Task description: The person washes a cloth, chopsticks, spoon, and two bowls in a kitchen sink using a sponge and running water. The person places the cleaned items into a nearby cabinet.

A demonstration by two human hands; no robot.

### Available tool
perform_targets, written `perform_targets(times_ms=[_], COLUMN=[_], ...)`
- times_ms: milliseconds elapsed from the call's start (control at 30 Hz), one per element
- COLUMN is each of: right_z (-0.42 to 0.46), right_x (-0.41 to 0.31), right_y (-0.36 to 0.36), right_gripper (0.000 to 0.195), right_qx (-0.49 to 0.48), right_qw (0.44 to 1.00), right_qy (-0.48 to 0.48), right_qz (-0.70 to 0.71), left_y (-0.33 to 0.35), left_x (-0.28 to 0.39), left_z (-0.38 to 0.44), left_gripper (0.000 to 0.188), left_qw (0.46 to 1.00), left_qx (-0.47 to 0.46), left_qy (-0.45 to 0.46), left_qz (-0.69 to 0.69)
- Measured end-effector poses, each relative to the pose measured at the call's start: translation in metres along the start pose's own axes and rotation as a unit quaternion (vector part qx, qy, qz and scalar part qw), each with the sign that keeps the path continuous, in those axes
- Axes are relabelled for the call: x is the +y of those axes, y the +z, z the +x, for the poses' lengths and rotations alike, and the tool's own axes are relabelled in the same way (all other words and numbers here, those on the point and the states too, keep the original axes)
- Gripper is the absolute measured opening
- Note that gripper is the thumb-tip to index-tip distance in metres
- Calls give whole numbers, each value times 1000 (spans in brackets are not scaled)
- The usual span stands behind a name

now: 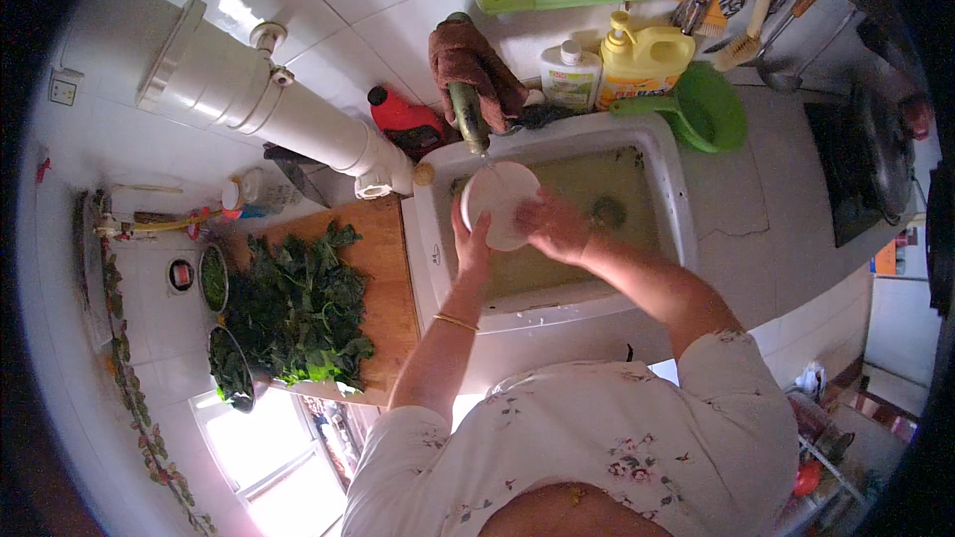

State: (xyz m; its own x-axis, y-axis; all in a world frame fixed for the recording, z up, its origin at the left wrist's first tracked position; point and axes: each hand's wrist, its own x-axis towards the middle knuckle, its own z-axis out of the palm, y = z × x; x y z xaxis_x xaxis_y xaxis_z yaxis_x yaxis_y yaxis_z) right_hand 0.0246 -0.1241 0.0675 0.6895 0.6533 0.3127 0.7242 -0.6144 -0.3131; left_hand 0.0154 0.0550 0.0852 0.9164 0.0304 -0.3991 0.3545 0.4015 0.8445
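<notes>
Over a white ceramic sink (pixel 677 186), my left hand (pixel 471 239) grips the left rim of a white bowl (pixel 501 198) and tilts it under the faucet (pixel 470 115). A thin stream of water runs from the spout to the bowl. My right hand (pixel 556 227) is at the bowl's right side, its fingers blurred and over the bowl; whether they press on it I cannot tell. A brown cloth (pixel 477 63) is draped over the faucet. Something round and dark, perhaps the drain (pixel 609 212), shows at the bottom of the sink.
Leafy greens (pixel 306 298) cover a wooden board (pixel 388 261) at the left, beside two metal bowls of greens. A green dipper (pixel 712 108), a yellow pump bottle (pixel 642 63), a white bottle (pixel 571 74) and a red bottle (pixel 406 119) stand behind the sink. A thick white pipe (pixel 298 112) slants at left.
</notes>
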Motion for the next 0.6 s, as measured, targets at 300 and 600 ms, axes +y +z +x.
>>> perform_targets(times_ms=[300, 600], right_z=[-8, -11], right_x=[-8, -14], right_y=[27, -4], right_gripper=[24, 15], right_qx=[-6, 0], right_qw=[996, 991], right_qy=[83, 115], right_qz=[22, 63], left_y=[3, 6], left_x=[-14, -14], left_z=[12, 13], left_gripper=[51, 59], left_qw=[999, 1000], left_qx=[40, -11], left_qy=[-21, -13], left_qz=[15, -24])
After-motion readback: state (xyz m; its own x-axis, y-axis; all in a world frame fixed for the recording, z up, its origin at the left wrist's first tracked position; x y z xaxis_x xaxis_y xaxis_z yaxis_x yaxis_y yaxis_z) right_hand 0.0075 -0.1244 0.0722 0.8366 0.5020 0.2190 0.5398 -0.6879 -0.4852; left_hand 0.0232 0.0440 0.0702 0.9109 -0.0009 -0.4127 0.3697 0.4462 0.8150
